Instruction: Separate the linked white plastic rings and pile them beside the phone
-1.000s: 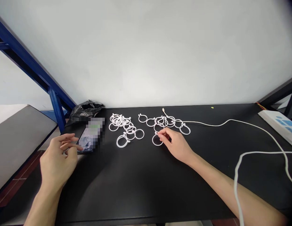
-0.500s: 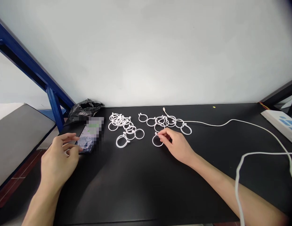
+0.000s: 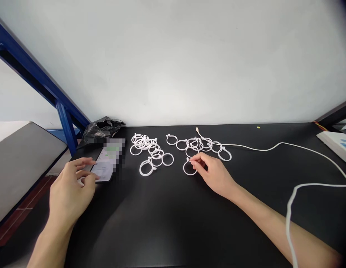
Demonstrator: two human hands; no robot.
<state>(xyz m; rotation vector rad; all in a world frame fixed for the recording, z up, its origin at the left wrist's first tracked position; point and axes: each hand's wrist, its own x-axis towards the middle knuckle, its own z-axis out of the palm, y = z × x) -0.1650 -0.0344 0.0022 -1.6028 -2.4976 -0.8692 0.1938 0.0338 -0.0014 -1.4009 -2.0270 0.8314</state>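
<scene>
My right hand [image 3: 213, 172] rests on the black table [image 3: 167, 212], its thumb and forefinger pinched on the tab of a white plastic ring [image 3: 189, 167]. Behind it lies a cluster of several white rings [image 3: 202, 145]. A second pile of white rings [image 3: 149, 150] lies to the left. My left hand [image 3: 71, 188] sits at the table's left edge, fingers loosely curled, fingertips touching a phone [image 3: 106, 167] with a lit screen.
A crumpled black plastic bag [image 3: 102, 128] lies at the back left by the wall. A white cable [image 3: 287, 149] runs across the right side of the table to a white power strip [image 3: 336, 143]. A blue metal frame [image 3: 50, 93] stands at left.
The phone's screen has turned from a dark picture to a light page under my left fingers. My right hand stays pinched on the same ring.
</scene>
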